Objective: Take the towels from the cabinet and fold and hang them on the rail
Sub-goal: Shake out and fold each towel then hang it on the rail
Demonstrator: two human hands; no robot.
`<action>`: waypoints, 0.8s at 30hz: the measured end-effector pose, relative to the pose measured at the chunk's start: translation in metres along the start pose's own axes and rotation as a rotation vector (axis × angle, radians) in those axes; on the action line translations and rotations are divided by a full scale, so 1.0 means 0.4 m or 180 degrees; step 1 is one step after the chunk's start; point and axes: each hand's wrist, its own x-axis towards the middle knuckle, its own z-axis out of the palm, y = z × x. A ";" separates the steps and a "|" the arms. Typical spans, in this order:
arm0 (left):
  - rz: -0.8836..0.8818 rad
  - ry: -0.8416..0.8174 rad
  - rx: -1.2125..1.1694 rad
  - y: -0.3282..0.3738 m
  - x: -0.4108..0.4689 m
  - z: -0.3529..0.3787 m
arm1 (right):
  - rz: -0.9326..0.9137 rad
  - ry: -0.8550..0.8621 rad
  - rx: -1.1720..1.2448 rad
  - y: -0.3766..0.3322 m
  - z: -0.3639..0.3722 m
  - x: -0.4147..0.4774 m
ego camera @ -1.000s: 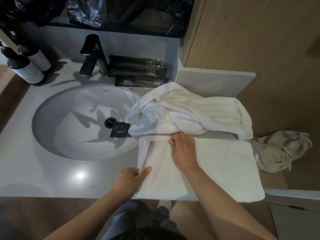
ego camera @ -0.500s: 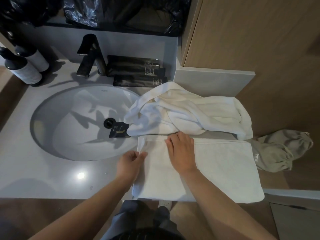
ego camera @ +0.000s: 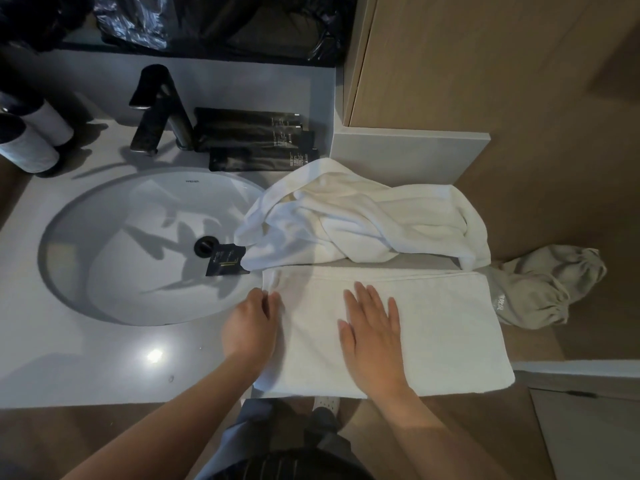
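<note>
1. Head view: the worktop (ego camera: 86, 358) carries everything. The sink (ego camera: 131, 244) takes its left half and both towels lie to the right.
2. The folded towel (ego camera: 443, 327) is a flat white rectangle along the front edge, just right of the sink. The crumpled towel (ego camera: 363, 220) is bunched just behind it, unfolded, with one end drooping toward the basin.
3. A beige cloth bundle (ego camera: 533, 289) sits just beside the folded towel's right end, off the worktop.
4. The right hand (ego camera: 372, 323) lies flat on the folded towel left of centre, fingers straight and spread, gripping nothing. A second ago it was curled at the far edge, so we read this as a switch from setting the edge to pressing the layers flat.
5. The left hand (ego camera: 251, 323) has slid up the towel's left edge from the near corner to almost the far one. Its fingers curl onto the hem, but we cannot tell whether they pinch or only rest, as the thumb is hidden.
6. Our read: this fold is squared and being smoothed. What remains is another fold or the lift to the rail, which is not in view, and the second towel is untouched.
7. Small items:
   - the faucet (ego camera: 162, 105)
   - black packets (ego camera: 249, 133) beside it
   - two bottles (ego camera: 27, 143) at far left
   - a black sachet (ego camera: 225, 263) on the basin slope near the towel's far left corner, which could snag on lift-off
</note>
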 end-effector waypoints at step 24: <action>0.1505 -0.0018 0.1183 0.087 0.112 -0.047 | 0.1375 -0.0143 -0.0229 0.177 -0.047 0.039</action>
